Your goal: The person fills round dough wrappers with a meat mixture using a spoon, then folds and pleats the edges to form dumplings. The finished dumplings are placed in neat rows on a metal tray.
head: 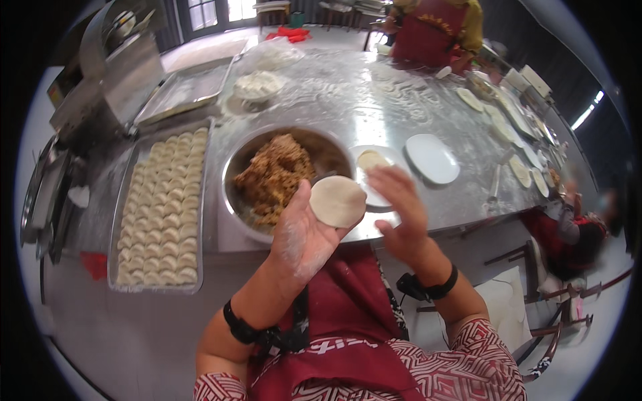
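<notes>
A round dough wrapper (337, 201) rests on the fingers of my left hand (303, 240), palm up and dusted with flour. The thumb stands beside its left edge. My right hand (405, 215) is raised to the right of the wrapper, fingers apart and holding nothing. Just beyond my left hand sits a steel bowl (228, 200) with brown minced filling (276, 165) heaped in it. A white plate (375, 197) bearing more dough wrappers (372, 159) lies behind my right hand, which covers part of it. On the left, rows of folded dumplings (165, 210) fill a metal tray (199, 235).
Another white plate (432, 158) is on the steel table (346, 100). Flour (257, 85) is piled farther back, near a shallow metal pan (185, 87). A steel machine (115, 75) stands at left. One person (431, 35) stands across the table; another (577, 240) sits at right.
</notes>
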The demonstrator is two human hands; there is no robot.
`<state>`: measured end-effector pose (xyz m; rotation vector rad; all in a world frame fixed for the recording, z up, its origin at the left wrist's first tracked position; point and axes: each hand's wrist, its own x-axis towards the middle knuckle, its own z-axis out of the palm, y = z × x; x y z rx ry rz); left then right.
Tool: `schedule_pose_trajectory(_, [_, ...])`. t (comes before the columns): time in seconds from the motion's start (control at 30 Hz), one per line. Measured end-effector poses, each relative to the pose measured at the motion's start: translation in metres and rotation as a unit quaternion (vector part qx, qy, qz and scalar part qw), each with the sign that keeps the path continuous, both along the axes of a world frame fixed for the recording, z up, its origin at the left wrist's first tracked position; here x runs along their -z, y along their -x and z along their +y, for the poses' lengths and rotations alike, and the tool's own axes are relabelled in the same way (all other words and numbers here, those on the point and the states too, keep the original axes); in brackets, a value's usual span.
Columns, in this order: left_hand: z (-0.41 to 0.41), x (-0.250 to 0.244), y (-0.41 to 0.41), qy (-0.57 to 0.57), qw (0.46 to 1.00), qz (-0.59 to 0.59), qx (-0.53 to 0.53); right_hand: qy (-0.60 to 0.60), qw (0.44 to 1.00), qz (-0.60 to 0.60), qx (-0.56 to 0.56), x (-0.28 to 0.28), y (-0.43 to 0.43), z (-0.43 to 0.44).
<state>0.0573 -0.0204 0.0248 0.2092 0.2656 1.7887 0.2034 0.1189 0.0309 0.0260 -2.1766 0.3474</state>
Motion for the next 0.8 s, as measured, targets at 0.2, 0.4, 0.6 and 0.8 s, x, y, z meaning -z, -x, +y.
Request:
schedule_pose_trajectory(0.2, [-0.032, 0.003, 0.019, 0.091, 0.979, 0.139, -0.12, 0.093, 0.995, 0.0, 0.021, 0.006, -0.001, 0.003])
schedule_pose_trajectory(0.4, [-0.103, 0.013, 0.05, 0.16, 0.922, 0.235, -0.263, 0.08, 0.989, -0.104, 0.071, 0.022, 0.01, 0.001])
schedule_pose_trajectory(0.6, [-0.14, 0.046, 0.053, 0.244, 0.916, 0.204, -0.244, 0.264, 0.929, -0.197, 0.167, 0.032, 0.062, 0.006])
schedule_pose_trajectory(0.8, [-0.138, 0.069, 0.046, 0.26, 0.918, 0.205, -0.22, 0.425, 0.876, -0.227, 0.04, 0.028, 0.114, 0.016])
